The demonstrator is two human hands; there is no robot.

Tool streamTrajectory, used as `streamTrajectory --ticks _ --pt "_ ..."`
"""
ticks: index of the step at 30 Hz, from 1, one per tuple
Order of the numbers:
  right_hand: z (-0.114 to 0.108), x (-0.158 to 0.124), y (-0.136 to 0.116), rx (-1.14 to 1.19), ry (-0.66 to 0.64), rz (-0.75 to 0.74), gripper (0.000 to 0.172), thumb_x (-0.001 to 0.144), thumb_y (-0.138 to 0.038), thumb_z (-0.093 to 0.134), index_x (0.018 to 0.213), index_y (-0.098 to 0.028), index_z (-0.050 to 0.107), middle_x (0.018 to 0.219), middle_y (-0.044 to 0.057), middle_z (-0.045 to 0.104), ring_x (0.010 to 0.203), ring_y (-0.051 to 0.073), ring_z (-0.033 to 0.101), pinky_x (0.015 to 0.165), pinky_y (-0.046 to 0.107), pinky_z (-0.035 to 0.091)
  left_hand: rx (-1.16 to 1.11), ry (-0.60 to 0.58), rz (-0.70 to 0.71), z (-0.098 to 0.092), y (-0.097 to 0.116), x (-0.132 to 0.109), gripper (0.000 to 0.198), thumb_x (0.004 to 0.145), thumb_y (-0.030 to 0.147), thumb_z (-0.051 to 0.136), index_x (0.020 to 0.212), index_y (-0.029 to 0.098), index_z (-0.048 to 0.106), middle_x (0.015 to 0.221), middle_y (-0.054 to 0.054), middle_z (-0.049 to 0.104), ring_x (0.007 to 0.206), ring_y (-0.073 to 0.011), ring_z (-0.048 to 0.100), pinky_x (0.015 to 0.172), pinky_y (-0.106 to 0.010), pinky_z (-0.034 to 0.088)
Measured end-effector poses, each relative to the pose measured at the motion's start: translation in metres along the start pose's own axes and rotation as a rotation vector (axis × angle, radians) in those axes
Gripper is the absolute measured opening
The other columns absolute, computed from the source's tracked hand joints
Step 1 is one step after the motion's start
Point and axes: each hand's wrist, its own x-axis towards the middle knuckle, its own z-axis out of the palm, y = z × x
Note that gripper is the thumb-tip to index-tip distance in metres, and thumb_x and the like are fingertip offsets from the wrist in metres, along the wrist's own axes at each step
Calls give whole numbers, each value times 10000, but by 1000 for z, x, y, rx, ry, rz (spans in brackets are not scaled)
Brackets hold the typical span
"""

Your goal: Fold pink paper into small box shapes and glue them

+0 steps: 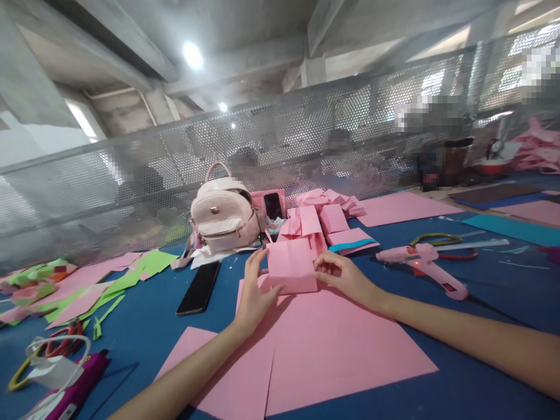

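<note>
Between my two hands stands a folded piece of pink paper, raised above larger pink sheets that lie on the blue table. My left hand grips its left edge, with the thumb at the lower front and the fingers behind. My right hand pinches the right edge with curled fingers. Just behind the held piece are more folded pink paper pieces, partly hidden by it. A pink hot glue gun lies to the right of my right hand, a small red light glowing on it.
A black phone and a pale pink backpack are left of centre. Green paper scraps, a purple power strip and scissors lie at left. Behind the glue gun are other scissors. A perforated metal screen closes off the back.
</note>
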Motion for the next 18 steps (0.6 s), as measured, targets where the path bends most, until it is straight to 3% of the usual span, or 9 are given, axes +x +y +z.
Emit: streamTrajectory --ticks 1,3,7,9,12,15,18 --pt "0 -1 0 -6 2 -13 209 884 -382 635 790 -199 592 787 12 582 686 170 540 637 291 472 5 14 -3 0 -2 0 774 835 115 685 1508 287 345 1424 -137 530 1293 -268 563 945 -390 549" --pt "-1 -3 -1 -30 9 -39 186 886 -364 649 805 -200 611 789 14 578 690 172 531 628 289 454 32 13 13 -2 -3 1 653 870 115 627 1464 251 395 1226 -104 653 1099 -226 666 873 -353 557" --pt "-5 -7 -4 -80 -22 -108 159 925 -335 621 849 -216 694 835 37 593 758 193 560 677 307 450 178 -43 137 -14 6 3 92 892 198 659 937 246 723 956 -40 714 905 -218 647 830 -357 477" --pt "-10 -8 -6 -175 -69 -209 181 957 -294 580 892 -234 739 864 54 616 802 202 580 705 315 448 273 -102 238 -21 12 1 143 909 204 661 843 292 754 897 -17 740 858 -213 621 865 -383 404" --pt "-17 -9 -9 -514 -145 -496 237 987 -189 524 991 -243 754 855 59 657 781 201 559 686 324 410 377 -212 371 -26 18 -5 174 940 206 642 895 330 755 828 7 753 781 -185 607 826 -366 349" --pt "-18 -10 -10 -741 -179 -691 304 1014 -114 459 988 -227 740 827 49 665 770 196 521 693 336 381 442 -284 476 -22 20 -12 164 970 194 601 931 289 729 749 7 715 702 -160 569 744 -345 330" --pt "-14 -13 -9 -756 -199 -762 311 1039 -115 430 957 -189 721 842 50 654 789 196 489 728 345 370 556 -259 655 -15 22 -17 179 977 160 581 833 205 676 660 10 640 652 -156 513 694 -344 312"
